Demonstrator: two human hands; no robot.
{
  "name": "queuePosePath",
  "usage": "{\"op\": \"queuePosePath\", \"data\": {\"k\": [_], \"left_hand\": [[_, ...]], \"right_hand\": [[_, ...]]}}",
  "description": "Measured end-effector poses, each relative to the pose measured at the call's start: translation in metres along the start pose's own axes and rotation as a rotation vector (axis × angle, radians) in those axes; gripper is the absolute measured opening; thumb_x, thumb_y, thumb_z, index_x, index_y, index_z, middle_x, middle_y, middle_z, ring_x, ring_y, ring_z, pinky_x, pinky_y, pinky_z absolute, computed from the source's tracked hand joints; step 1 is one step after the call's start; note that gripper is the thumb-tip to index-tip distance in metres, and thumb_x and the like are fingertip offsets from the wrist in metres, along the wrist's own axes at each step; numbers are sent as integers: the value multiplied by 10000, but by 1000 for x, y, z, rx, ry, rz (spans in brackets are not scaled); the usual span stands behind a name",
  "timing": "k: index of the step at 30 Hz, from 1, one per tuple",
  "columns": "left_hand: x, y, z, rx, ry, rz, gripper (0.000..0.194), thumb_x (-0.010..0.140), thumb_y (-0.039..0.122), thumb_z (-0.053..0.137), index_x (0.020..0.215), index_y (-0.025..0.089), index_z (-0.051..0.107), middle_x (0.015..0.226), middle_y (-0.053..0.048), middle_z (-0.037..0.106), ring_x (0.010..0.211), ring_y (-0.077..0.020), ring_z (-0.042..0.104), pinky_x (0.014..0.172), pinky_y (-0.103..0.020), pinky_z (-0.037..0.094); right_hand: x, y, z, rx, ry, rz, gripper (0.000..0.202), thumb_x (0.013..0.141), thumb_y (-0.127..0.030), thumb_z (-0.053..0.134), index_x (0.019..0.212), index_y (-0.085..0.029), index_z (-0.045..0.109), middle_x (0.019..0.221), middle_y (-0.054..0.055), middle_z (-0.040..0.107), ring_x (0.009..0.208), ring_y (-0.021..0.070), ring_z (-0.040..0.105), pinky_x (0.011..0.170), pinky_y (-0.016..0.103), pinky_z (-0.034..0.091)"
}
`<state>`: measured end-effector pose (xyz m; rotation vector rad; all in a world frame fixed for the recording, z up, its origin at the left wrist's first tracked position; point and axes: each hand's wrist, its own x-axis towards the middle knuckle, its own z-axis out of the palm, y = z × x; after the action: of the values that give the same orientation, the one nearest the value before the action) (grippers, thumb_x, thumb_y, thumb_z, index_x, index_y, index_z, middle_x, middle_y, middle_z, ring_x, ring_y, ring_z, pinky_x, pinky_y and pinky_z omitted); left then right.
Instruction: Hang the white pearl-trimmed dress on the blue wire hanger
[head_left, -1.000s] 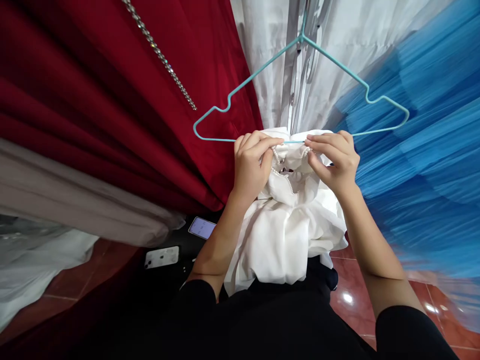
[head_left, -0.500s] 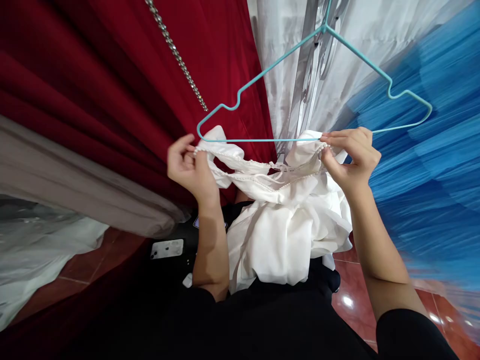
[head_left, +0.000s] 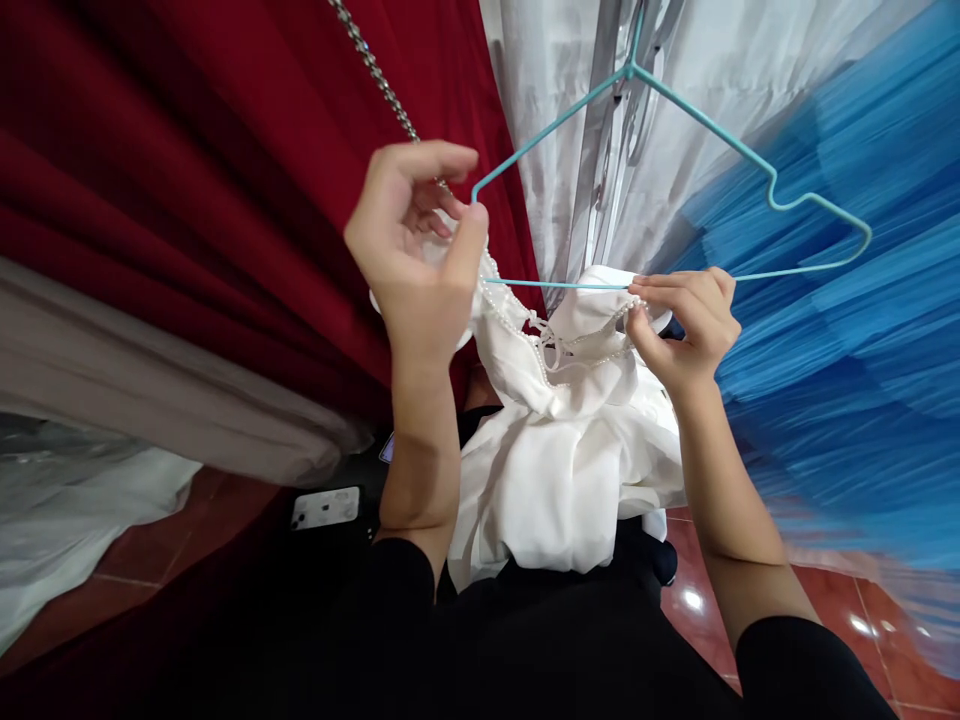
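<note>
A white dress point(head_left: 574, 440) with a beaded neckline lies gathered over my lap, its top raised below a light blue hanger point(head_left: 697, 115). My left hand point(head_left: 431, 230) is at the hanger's left end, which it partly covers, and the dress's left shoulder is drawn up around that end. Its fingers are curled around the dress's beaded edge. My right hand point(head_left: 679, 315) pinches the dress's beaded edge at the right, right by the hanger's bottom bar. White ties hang at the middle of the neckline.
Red fabric point(head_left: 225, 150) hangs at the left, with a beaded strand point(head_left: 375, 70) before it. White fabric and a metal frame stand behind the hanger. Blue tulle point(head_left: 825, 380) fills the right. A phone point(head_left: 326, 508) lies at lower left, above red floor tiles.
My left hand has moved up and right with the dress's left shoulder, onto the hanger's left end. My right hand and the hanger's middle have shifted slightly left.
</note>
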<state>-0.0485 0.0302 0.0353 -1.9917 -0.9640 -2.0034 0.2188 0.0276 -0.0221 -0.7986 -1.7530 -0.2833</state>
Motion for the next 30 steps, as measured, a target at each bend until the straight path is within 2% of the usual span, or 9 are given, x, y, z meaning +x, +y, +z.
{"op": "queuePosePath", "data": {"k": [1, 3, 6, 8, 13, 17, 20, 24, 30], "left_hand": [[-7, 12, 5, -18, 28, -24, 217, 1048, 444, 680, 1117, 242, 719, 1020, -5, 690, 843, -116, 635, 712, -304, 551], [-22, 37, 17, 18, -111, -177, 78, 1060, 230, 642, 1064, 261, 713, 1050, -8, 709, 993, -152, 670, 855, -335, 585], [-46, 58, 35, 75, -348, -197, 165, 1036, 130, 600, 1081, 248, 705, 1118, -24, 750, 1083, -189, 697, 988, -392, 547], [-58, 60, 46, 137, -411, -201, 215, 1031, 102, 580, 1101, 252, 716, 1123, -9, 777, 1054, -195, 710, 1033, -418, 490], [-61, 54, 53, 138, -383, -235, 282, 1025, 66, 556, 1037, 267, 753, 1033, 10, 795, 984, -180, 716, 986, -387, 442], [-50, 54, 48, 120, -418, -269, 283, 1012, 59, 558, 996, 255, 761, 1003, -4, 788, 975, -190, 721, 958, -378, 440], [-49, 54, 43, 96, -427, -253, 283, 998, 44, 569, 1002, 252, 761, 1002, 2, 786, 943, -186, 717, 952, -371, 439], [-52, 52, 39, 70, -423, -231, 291, 990, 30, 575, 1018, 252, 762, 996, 9, 781, 932, -182, 718, 973, -375, 431], [-50, 53, 39, 85, -461, -245, 305, 985, 29, 552, 1008, 251, 761, 1004, 5, 780, 944, -184, 722, 976, -375, 438]], "right_hand": [[-1, 1, 1, 6, 6, -6, 84, 957, -325, 643, 957, -295, 722, 944, -38, 801, 857, 191, 769, 962, 478, 528], [-3, 2, 3, 23, 25, -16, 85, 962, -329, 638, 964, -294, 714, 943, -38, 796, 859, 191, 765, 970, 484, 525], [-5, 4, 5, -25, 33, 10, 97, 953, -339, 628, 949, -290, 712, 932, -33, 791, 850, 196, 760, 964, 490, 538], [-6, 4, 4, -53, 19, 26, 94, 941, -335, 627, 949, -293, 711, 931, -31, 790, 851, 197, 757, 974, 497, 545], [-13, 1, -1, 37, 66, -1, 155, 941, -261, 626, 1077, -301, 687, 1038, -16, 792, 1014, 227, 771, 1085, 560, 542], [-19, 7, -18, -38, 319, 105, 114, 878, -225, 690, 977, -271, 725, 1152, 34, 765, 1118, 257, 741, 979, 522, 606], [-16, 26, -43, -137, 476, 282, 116, 798, -164, 724, 868, -245, 768, 922, 46, 749, 885, 222, 717, 784, 417, 583], [7, 53, -79, -140, 510, 489, 71, 759, -140, 736, 788, -178, 788, 703, 55, 731, 568, 146, 621, 561, 324, 455], [66, 56, -93, -134, 470, 274, 82, 721, -70, 740, 722, -148, 765, 647, -11, 716, 586, 108, 638, 567, 278, 413]]}}
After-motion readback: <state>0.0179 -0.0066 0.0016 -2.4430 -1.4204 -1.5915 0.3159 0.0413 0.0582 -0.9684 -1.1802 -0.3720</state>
